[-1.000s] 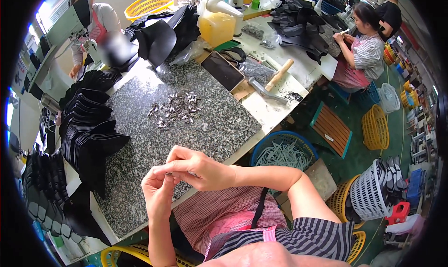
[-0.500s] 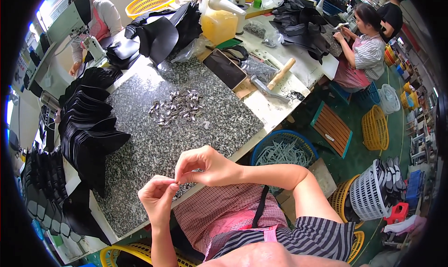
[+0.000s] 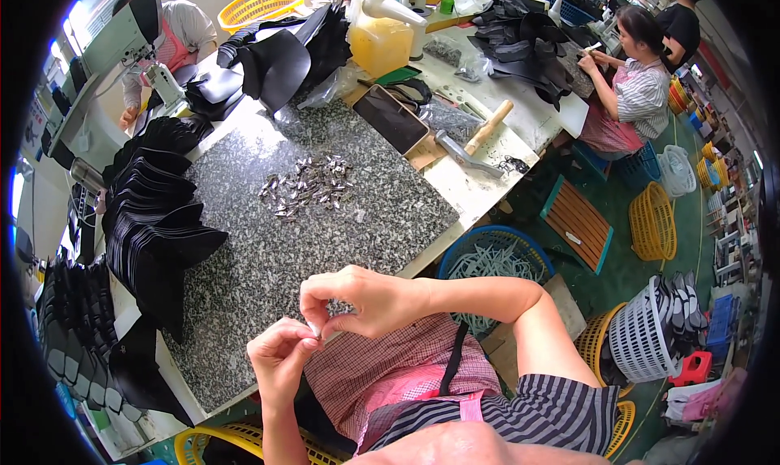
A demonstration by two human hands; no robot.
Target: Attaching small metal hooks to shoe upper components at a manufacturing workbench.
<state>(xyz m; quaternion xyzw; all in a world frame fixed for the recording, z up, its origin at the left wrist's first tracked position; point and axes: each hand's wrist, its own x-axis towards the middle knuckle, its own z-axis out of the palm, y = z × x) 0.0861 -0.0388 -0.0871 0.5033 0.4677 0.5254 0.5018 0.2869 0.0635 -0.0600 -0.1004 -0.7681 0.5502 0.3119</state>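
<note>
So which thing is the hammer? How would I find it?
Start at the big speckled grey stone slab in the middle of the table. Go past its far right corner, beyond the dark rectangular pad. The hammer lies there flat: a pale wooden handle with a grey metal head, the only tool with a wooden stick.

You sit at a speckled granite worktop point(image 3: 268, 245) set on a pale workbench point(image 3: 479, 189). At ten o'clock, bright daylight comes in beside a sewing machine point(image 3: 122, 50). The green floor point(image 3: 642, 278) spreads from two to four o'clock, with yellow baskets point(image 3: 654, 219), a white basket point(image 3: 646, 335) and a slatted wooden stool point(image 3: 578, 223) standing on it. A blue basket point(image 3: 496, 258) sits just below the bench edge at three o'clock. At one o'clock a second table point(image 3: 528, 107) runs toward the far side of the room.
</note>
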